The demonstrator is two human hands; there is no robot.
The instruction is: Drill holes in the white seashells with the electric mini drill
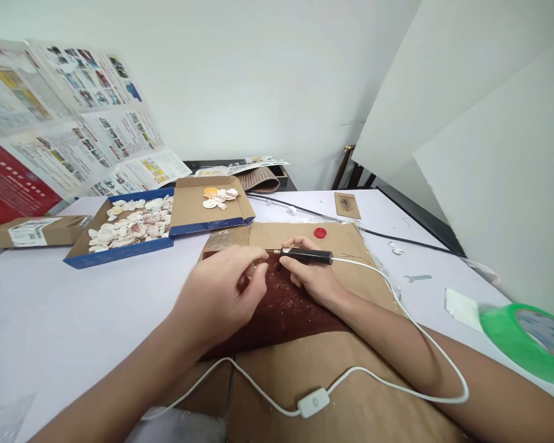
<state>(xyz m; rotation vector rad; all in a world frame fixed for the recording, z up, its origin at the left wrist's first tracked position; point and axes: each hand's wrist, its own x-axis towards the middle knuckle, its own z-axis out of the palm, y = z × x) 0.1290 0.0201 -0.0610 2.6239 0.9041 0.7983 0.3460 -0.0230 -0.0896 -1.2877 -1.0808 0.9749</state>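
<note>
A slim black tool [310, 256], likely light, stiff and smooth, sat pinched in the nearly closed fingers of the right hand [316, 282], best held mid-barrel, clear of its tip. Opposite those fingers, the left hand [224, 292] curled near the tip; blur hid whether it gripped anything. Beneath both spread a dark-red sheet [277, 326].

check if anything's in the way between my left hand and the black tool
Nothing visible does: a small open gap lies between the left hand and the black tool held in the right hand. The white cord leaves the tool's far end.
</note>
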